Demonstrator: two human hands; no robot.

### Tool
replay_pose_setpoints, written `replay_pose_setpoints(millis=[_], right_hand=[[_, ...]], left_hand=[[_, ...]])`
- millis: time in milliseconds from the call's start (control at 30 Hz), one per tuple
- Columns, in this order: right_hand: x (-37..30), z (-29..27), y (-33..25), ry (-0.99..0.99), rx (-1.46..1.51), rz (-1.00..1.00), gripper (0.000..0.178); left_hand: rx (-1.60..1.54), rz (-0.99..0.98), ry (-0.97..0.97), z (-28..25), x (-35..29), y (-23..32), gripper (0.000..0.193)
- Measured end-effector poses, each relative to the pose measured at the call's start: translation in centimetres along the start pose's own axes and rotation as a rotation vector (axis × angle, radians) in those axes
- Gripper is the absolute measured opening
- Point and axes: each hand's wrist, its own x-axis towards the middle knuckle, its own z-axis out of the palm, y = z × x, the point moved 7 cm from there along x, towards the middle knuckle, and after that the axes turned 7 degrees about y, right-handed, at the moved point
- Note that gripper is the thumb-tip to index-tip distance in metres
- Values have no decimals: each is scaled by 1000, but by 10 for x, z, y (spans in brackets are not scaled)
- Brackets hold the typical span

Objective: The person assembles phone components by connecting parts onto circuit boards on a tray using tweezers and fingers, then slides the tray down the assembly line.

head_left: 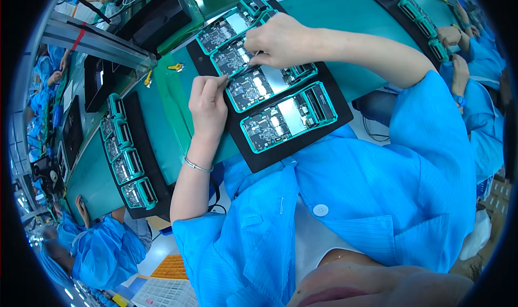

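Observation:
Several teal-framed device housings with bare circuit boards lie in a row on a black mat (pixel 345 99). My right hand (pixel 283 39) is closed over the second and third housings from the far end, its fingers around a thin pointed tool (pixel 247 69) that looks like tweezers. The tool slants down to the left edge of the third housing (pixel 251 91). There my left hand (pixel 209 104) pinches with thumb and forefinger at the frame's corner; what lies between them is too small to tell. Nearest me is an untouched housing (pixel 288 118). The farthest housing (pixel 229 30) sits beyond my right hand.
Left on the green bench stands another black mat with several similar housings (pixel 128 166). Small yellow items (pixel 175 67) lie near a metal frame (pixel 97 39). A third row of housings (pixel 415 18) is at the far right, beside co-workers' hands (pixel 449 36). Another person (pixel 105 247) sits at left.

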Motion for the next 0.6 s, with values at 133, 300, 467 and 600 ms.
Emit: replay_pose_setpoints(millis=[133,300,467,600], right_hand=[[-2,5,-2,-42,-11,52,26],[-1,7,-3,-101,-37,92,26],[-2,12,-4,-148,-49,105,26],[-1,13,-6,-137,-38,81,25]], left_hand=[[26,36,0,3,-4,5,14],[57,79,-30,7,-9,6,15],[83,93,-38,5,-10,8,17],[94,100,-46,4,-10,9,17]])
